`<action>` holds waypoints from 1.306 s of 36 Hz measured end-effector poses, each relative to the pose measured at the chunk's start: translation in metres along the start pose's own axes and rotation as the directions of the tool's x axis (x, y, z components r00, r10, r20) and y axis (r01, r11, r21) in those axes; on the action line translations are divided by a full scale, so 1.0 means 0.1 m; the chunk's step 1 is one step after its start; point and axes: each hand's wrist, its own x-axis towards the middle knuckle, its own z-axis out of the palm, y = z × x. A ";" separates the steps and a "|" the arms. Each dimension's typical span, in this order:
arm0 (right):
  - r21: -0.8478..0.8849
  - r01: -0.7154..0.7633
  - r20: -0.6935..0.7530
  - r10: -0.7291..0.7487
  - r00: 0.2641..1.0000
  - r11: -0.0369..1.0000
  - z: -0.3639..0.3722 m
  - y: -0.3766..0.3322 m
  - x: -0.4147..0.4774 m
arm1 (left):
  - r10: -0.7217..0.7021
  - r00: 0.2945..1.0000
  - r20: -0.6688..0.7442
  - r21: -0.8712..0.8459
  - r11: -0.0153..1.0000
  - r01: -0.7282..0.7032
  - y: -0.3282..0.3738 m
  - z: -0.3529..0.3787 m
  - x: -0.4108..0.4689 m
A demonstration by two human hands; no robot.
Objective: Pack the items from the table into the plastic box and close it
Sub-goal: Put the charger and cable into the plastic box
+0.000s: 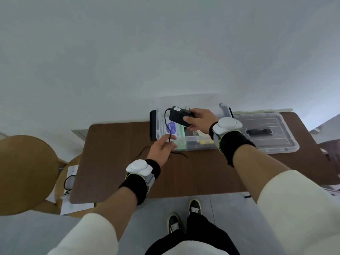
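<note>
A clear plastic box (197,144) stands open at the far middle of the brown table (193,177), with packed items inside. My right hand (199,119) grips a black power adapter (179,116) above the box. The adapter's thin black cable (168,126) hangs down to my left hand (161,148), which pinches it at the box's near left corner. The rest of the cable trails on the table (179,154). The box's clear lid (266,133) lies flat to the right of the box, a black latch showing on it.
A round wooden stool (25,173) stands left of the table, with papers and a cable (70,183) on a lower seat beside it. A dark object (331,151) sits at the table's right edge. My feet (184,216) are on the grey floor below the near edge.
</note>
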 end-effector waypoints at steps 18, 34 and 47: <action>0.122 -0.140 0.235 0.109 0.966 0.983 -0.19 0.03 0.43 | -0.031 0.987 0.155 0.039 0.999 0.025 0.33 0.23 0.48; 0.167 -0.364 0.556 0.218 0.802 0.916 -0.51 0.01 0.88 | -0.155 0.967 0.202 -0.074 0.982 0.173 0.54 0.17 0.93; -0.068 -0.404 0.660 0.345 0.668 0.912 -0.72 0.03 1.02 | -0.207 0.975 0.087 0.078 0.977 0.200 0.82 -0.13 1.31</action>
